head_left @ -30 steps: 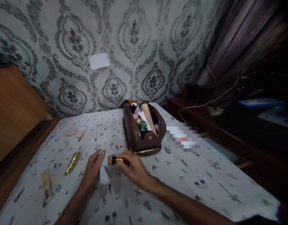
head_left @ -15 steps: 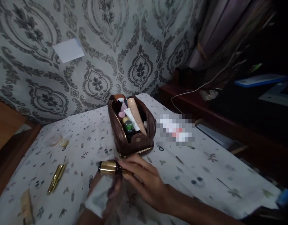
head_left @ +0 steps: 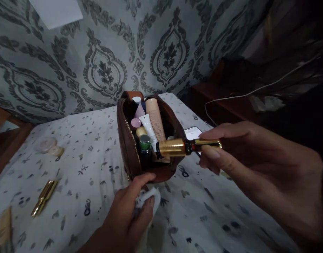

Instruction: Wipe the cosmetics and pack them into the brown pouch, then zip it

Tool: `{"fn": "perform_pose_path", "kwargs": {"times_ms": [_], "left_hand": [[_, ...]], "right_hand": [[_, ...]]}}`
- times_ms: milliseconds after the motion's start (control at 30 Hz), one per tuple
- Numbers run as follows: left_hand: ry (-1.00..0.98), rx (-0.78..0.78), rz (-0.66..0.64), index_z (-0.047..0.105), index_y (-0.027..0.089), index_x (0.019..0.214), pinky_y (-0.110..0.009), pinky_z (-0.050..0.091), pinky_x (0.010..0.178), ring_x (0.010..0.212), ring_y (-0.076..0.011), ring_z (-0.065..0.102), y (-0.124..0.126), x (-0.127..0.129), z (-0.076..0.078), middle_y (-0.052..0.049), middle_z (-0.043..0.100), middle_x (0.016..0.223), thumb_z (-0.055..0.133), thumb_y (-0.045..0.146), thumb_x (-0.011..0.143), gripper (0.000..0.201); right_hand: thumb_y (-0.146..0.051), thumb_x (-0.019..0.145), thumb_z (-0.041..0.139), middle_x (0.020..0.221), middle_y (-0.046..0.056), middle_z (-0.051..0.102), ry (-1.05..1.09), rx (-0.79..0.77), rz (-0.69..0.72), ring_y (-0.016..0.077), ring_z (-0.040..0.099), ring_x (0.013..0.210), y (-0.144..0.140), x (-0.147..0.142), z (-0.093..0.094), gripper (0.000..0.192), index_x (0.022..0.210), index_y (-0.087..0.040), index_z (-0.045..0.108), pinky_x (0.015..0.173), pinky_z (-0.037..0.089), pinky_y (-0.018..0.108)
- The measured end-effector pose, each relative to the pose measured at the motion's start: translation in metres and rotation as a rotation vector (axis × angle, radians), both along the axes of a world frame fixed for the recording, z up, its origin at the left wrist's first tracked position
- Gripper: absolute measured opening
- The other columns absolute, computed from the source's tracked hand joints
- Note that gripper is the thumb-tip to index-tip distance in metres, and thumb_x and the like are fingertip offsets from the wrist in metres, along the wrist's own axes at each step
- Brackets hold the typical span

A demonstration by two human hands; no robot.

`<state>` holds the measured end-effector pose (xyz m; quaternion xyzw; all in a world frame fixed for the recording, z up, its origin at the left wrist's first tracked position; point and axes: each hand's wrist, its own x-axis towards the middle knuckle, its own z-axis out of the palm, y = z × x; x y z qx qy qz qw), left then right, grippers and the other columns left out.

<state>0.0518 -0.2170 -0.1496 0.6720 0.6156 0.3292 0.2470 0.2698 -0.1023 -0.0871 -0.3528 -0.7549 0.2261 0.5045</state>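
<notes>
My right hand (head_left: 251,165) pinches a gold-and-black cosmetic tube (head_left: 173,147) by its narrower gold end. The tube lies level over the front right of the open brown leather cosmetic bag (head_left: 127,147). My left hand (head_left: 130,203) is closed around a crumpled white wipe (head_left: 151,198), with a finger reaching the bag's front flap. Inside the bag stand a beige tube (head_left: 155,116), a white tube (head_left: 148,128), a green-lidded jar (head_left: 145,142) and a pink-capped item (head_left: 136,123). The bag's lower right interior is partly hidden behind the held tube.
Another gold tube (head_left: 44,198) lies at the left on the patterned cloth (head_left: 79,196). Near it are round pale containers (head_left: 47,144) and a beige item (head_left: 5,228) by the edge. A phone (head_left: 193,133) lies right of the bag; a white cable (head_left: 240,95) runs behind.
My right hand has moved up and right with the gold-and-black tube, away from my left hand. My left hand has come to the bag's front with the wipe. The view has shifted closer.
</notes>
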Motion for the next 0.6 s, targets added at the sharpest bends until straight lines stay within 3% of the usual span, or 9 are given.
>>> {"fn": "perform_pose_path", "kwargs": {"times_ms": [100, 300, 433, 600], "left_hand": [[0.091, 0.134, -0.032, 0.05, 0.032, 0.138, -0.026, 0.057, 0.092, 0.104, -0.0167, 0.07, -0.003, 0.001, -0.007, -0.004, 0.071, 0.123, 0.05, 0.03, 0.099, 0.04], [0.148, 0.228, -0.079, 0.047, 0.029, 0.14, -0.025, 0.06, 0.082, 0.095, -0.0148, 0.071, 0.002, 0.002, -0.012, -0.005, 0.073, 0.117, 0.04, 0.03, 0.102, 0.039], [0.14, 0.202, -0.083, 0.044, 0.029, 0.142, -0.025, 0.061, 0.081, 0.092, -0.0137, 0.071, 0.0, 0.001, -0.012, -0.005, 0.072, 0.12, 0.043, 0.028, 0.101, 0.041], [0.097, 0.112, -0.055, 0.043, 0.035, 0.144, -0.028, 0.06, 0.087, 0.098, -0.0165, 0.07, -0.006, 0.003, -0.007, -0.004, 0.071, 0.121, 0.048, 0.031, 0.099, 0.045]], "right_hand": [[-0.032, 0.091, 0.067, 0.086, -0.001, 0.074, -0.128, 0.044, 0.128, 0.0162, 0.068, 0.063, 0.015, 0.001, 0.002, 0.014, 0.104, -0.032, 0.07, 0.049, 0.055, 0.028], [-0.024, 0.096, 0.06, 0.091, 0.001, 0.074, -0.362, 0.054, 0.314, 0.0151, 0.071, 0.073, 0.02, -0.015, 0.004, 0.017, 0.11, -0.027, 0.066, 0.059, 0.055, 0.025], [-0.023, 0.1, 0.051, 0.082, 0.001, 0.071, -0.492, 0.061, 0.316, 0.0132, 0.067, 0.065, 0.015, -0.026, 0.0, 0.015, 0.101, -0.022, 0.066, 0.053, 0.047, 0.024], [-0.029, 0.101, 0.049, 0.064, -0.004, 0.06, -0.613, 0.072, 0.337, 0.0085, 0.051, 0.05, 0.016, -0.035, -0.011, 0.02, 0.091, -0.02, 0.064, 0.046, 0.033, 0.021]]}}
